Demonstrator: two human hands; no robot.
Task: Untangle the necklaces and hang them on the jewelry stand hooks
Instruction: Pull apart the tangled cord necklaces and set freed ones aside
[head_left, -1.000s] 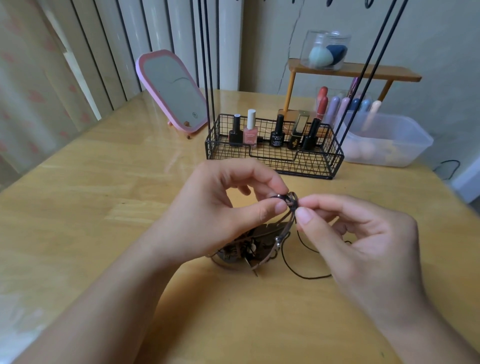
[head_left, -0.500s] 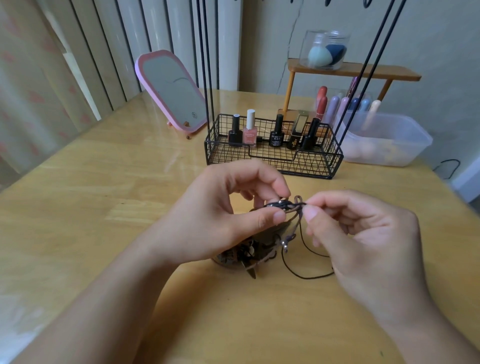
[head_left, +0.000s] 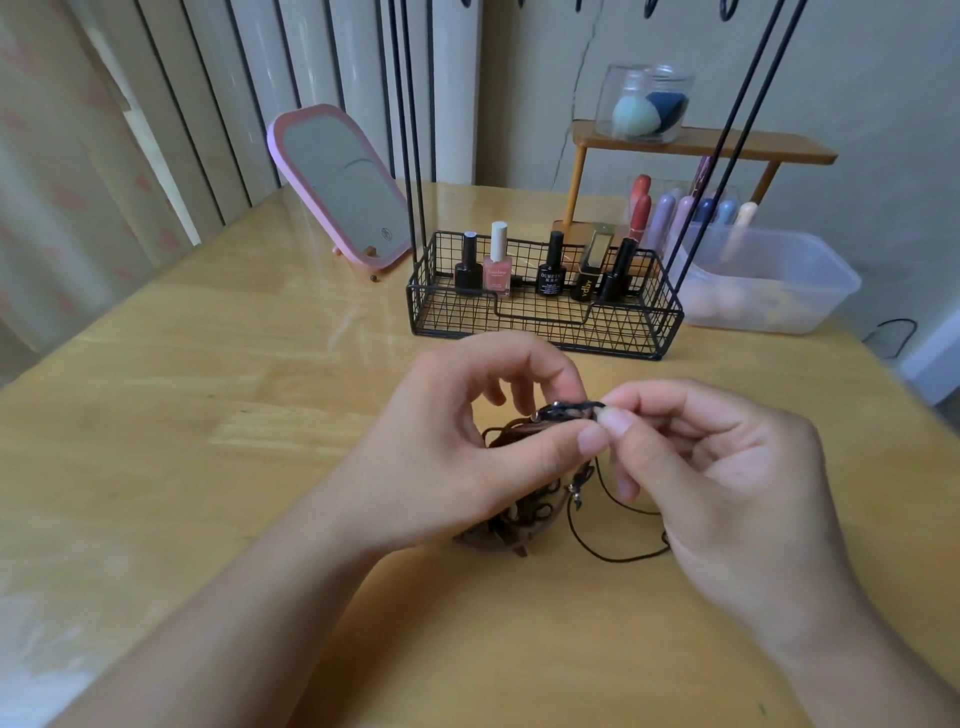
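The left hand (head_left: 457, 457) pinches a small dark, shiny knot (head_left: 569, 412) of the tangled necklaces (head_left: 524, 499) between thumb and curled forefinger; the right hand (head_left: 727, 467) pinches the same knot from the right, thumb and forefinger tips pressed together, the other fingers loosely curled. The two thumbs nearly touch. What exactly the knot is, clasp or bead, is too small to tell. Below it hang flat brown, leathery strands that bunch in a heap on the tabletop (head_left: 208, 415), half hidden behind the left palm. A thin black cord (head_left: 613, 556) loops out to the right on the smooth, glossy yellow wood and runs behind the right hand.

Farther off stands the jewelry stand (head_left: 545, 322): a black wire-mesh basket base with thin black rods rising out of the picture; only the hook tips show at the top edge. In the basket stand nail polish bottles (head_left: 497, 265), dark ones and a pink one. To the far left leans a pink-framed mirror (head_left: 343, 192). Far right lies a frosted plastic tub (head_left: 769, 291), partly behind the rods, with a small wooden shelf (head_left: 701, 148) carrying a clear jar of sponges (head_left: 644, 104).
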